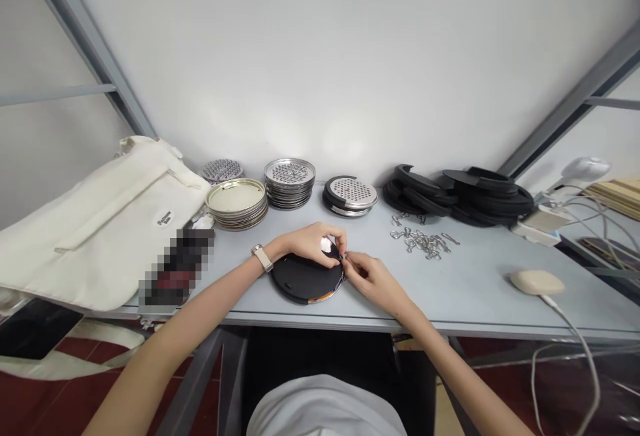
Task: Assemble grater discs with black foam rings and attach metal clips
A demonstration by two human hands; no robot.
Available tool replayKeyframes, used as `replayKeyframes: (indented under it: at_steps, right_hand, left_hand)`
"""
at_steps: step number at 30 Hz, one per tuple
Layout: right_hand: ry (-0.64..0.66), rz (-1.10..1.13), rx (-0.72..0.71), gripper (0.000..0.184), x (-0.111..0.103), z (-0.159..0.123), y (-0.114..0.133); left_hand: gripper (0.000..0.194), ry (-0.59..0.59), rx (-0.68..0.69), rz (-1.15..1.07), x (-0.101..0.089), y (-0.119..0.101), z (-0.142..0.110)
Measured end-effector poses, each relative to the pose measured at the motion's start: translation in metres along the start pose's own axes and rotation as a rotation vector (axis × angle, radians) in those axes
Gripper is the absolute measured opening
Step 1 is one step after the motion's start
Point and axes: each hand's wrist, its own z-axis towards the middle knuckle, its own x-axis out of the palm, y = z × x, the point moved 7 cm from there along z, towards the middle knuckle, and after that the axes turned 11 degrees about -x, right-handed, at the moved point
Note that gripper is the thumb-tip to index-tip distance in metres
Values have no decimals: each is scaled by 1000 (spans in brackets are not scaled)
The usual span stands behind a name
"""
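A black round disc (303,277) lies flat near the table's front edge, with a shiny metal rim and an orange patch at its lower right. My left hand (314,244) arches over its far side, thumb and fingers closed at the right rim. From the right, my right hand (369,275) pinches a small metal clasp (343,257) at that same edge. Fingertips of both hands meet there and partly hide the clasp. Under my left palm shows something white that I cannot make out. Loose metal clasps (425,241) lie in a pile to the right.
Along the wall stand gold-rimmed round tins (236,197), perforated metal discs (290,183), a perforated disc with a black cover (350,195) and heaped black curved covers (420,191). A cream bag (115,223) fills the left side. At right is a white corded device (537,283).
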Motion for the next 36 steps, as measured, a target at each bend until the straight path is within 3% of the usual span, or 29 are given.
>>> replayKeyframes:
  at_steps: [11, 36]
  right_hand:
    - [-33, 103, 60, 30, -1, -2, -6]
    - [-17, 41, 31, 34, -3, -1, -1]
  left_hand:
    - [22, 21, -6, -51, 1, 0, 1]
    - [21, 90, -36, -102, 2, 2, 2]
